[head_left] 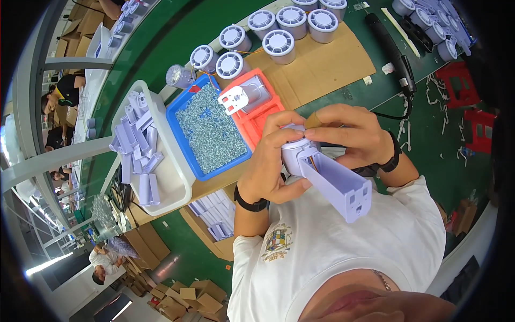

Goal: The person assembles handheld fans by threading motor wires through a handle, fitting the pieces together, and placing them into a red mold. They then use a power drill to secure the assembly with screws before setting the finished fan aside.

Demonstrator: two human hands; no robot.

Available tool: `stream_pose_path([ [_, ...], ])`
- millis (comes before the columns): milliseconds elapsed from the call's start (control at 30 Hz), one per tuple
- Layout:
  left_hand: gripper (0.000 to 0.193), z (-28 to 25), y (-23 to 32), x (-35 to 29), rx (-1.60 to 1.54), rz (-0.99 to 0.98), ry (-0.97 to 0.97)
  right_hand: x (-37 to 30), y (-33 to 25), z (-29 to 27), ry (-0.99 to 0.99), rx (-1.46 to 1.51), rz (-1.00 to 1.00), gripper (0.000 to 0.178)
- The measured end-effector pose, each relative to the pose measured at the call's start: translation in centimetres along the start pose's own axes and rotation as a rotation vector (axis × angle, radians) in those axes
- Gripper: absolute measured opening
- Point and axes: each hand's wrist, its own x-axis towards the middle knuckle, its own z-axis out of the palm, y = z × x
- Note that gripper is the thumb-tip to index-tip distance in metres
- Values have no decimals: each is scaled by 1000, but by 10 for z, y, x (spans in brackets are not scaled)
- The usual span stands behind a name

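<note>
Both hands hold a lavender plastic housing (338,185) in front of my chest. It has a round head and a long, hollow handle-like part that slants down to the right. Thin coloured wires show inside the hollow near the head. My left hand (268,161) wraps the round head from the left, thumb underneath. My right hand (351,131) is closed at the head's upper right side, its fingertips meeting the left fingers on top. Something tan covers one right fingertip. What lies under the fingertips is hidden.
A blue tray (170,115) of small screws and a red tray (273,102) lie beyond my left hand. A white bin (182,177) holds lavender parts. Several round vented units (279,45) stand on cardboard (343,64). A black electric screwdriver (389,51) lies at the right.
</note>
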Motion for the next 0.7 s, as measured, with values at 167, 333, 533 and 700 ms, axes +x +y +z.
stream_pose_path([
  [167,82,-6,-7,-2,14,85,-13,6,-3,7,10,-84,-41,46],
  [333,78,-11,-6,-3,32,86,-64,6,-2,10,6,-105,-47,40],
  [533,76,-14,-11,-6,32,76,-63,6,4,17,4,-72,-23,38],
  [700,75,-17,-12,-10,32,71,-65,4,5,24,22,-78,-5,38],
])
